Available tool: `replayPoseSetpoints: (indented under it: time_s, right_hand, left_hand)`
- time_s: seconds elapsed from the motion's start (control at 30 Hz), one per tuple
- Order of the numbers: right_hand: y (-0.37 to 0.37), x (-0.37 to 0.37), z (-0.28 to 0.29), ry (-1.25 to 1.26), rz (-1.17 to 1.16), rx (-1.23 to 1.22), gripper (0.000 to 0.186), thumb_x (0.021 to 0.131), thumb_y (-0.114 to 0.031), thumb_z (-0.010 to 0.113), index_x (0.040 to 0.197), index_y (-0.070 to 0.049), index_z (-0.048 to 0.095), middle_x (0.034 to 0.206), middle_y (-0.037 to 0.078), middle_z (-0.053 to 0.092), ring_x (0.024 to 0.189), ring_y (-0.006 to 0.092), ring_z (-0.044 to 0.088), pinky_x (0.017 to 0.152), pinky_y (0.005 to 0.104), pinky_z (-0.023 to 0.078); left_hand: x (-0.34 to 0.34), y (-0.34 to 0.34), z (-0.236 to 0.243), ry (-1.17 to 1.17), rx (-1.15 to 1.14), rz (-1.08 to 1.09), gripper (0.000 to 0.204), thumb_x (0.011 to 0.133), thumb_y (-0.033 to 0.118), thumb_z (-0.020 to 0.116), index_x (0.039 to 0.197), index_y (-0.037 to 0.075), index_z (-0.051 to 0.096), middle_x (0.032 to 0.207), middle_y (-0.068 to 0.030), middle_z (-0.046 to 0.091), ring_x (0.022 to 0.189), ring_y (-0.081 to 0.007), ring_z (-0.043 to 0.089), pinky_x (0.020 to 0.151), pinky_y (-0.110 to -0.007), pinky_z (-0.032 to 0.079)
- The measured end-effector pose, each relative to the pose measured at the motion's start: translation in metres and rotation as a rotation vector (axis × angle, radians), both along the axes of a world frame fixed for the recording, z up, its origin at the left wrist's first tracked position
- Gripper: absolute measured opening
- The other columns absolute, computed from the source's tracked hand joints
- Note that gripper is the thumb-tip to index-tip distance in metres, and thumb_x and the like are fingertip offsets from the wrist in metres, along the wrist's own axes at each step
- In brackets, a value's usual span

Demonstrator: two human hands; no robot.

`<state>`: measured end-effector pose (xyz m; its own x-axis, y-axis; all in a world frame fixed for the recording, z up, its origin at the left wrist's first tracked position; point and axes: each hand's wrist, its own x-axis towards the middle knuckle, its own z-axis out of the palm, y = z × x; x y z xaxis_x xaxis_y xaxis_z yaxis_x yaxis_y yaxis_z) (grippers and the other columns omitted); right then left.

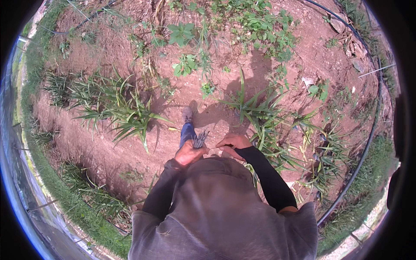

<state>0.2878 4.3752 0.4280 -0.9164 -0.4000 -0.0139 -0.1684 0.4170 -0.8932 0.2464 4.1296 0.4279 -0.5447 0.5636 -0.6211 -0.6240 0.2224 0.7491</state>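
My left hand (188, 154) is closed around a bundle of thin grey strips (200, 139), whose loose ends fan out past my fingers. I cannot make out whether they are wires, ties or twigs. Close to its right, my right hand (234, 141) is closed in a pinch. A thin dark strand (215, 148) spans the small gap between both hands, its right end at my right fingers. Both hands are in front of my body, above the reddish soil. Dark sleeves cover my forearms.
Spiky long-leaved plants grow in a left clump (125, 108) and a right clump (260, 115). Low broad-leaved weeds (264, 30) spread at the far side. A black hose (372, 130) curves along the right. My shoe (187, 114) stands on bare soil between the clumps.
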Motion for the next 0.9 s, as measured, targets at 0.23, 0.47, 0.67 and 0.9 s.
replayPoseSetpoints:
  time_s: [0.23,0.47,0.67,0.9]
  right_hand:
    - [-0.017,-0.138,-0.014,-0.162,-0.238,0.076,0.012,0.08,-0.013,0.063,0.091,-0.008,0.066,0.087,0.011,0.063,0.083,0.0296,0.061,0.073,0.0373,0.047]
    - [-0.034,-0.215,0.017,-0.1,-0.5,0.002,0.009,0.077,-0.003,0.068,0.085,-0.005,0.063,0.077,0.007,0.06,0.069,0.0206,0.06,0.059,0.0314,0.047]
    - [-0.005,-0.236,0.031,-0.204,-0.524,0.066,0.011,0.078,-0.007,0.066,0.089,-0.008,0.064,0.081,0.01,0.06,0.077,0.0284,0.06,0.068,0.0358,0.048]
    - [0.122,-0.291,0.086,-0.007,-0.743,0.146,0.021,0.078,0.0,0.067,0.098,-0.007,0.068,0.077,0.005,0.059,0.069,0.0137,0.058,0.065,0.0268,0.048]
  left_hand:
    - [-0.205,0.015,-0.008,-0.047,-0.021,-0.272,0.012,0.08,0.013,0.068,0.074,0.005,0.061,0.056,0.0043,0.049,0.044,-0.0036,0.039,0.041,-0.022,0.027]
    - [-0.331,0.023,0.006,-0.179,-0.004,-0.469,0.016,0.083,0.018,0.069,0.081,0.003,0.065,0.062,0.0036,0.054,0.047,-0.0009,0.041,0.041,-0.02,0.028]
    - [-0.371,0.064,-0.014,0.001,0.102,-0.705,0.022,0.083,0.022,0.069,0.09,0.002,0.064,0.074,-0.0003,0.063,0.069,-0.007,0.055,0.063,-0.023,0.044]
    - [-0.47,0.115,0.058,0.049,0.149,-0.418,0.016,0.087,0.014,0.067,0.095,0.0,0.064,0.062,0.004,0.051,0.043,-0.0023,0.038,0.039,-0.021,0.025]
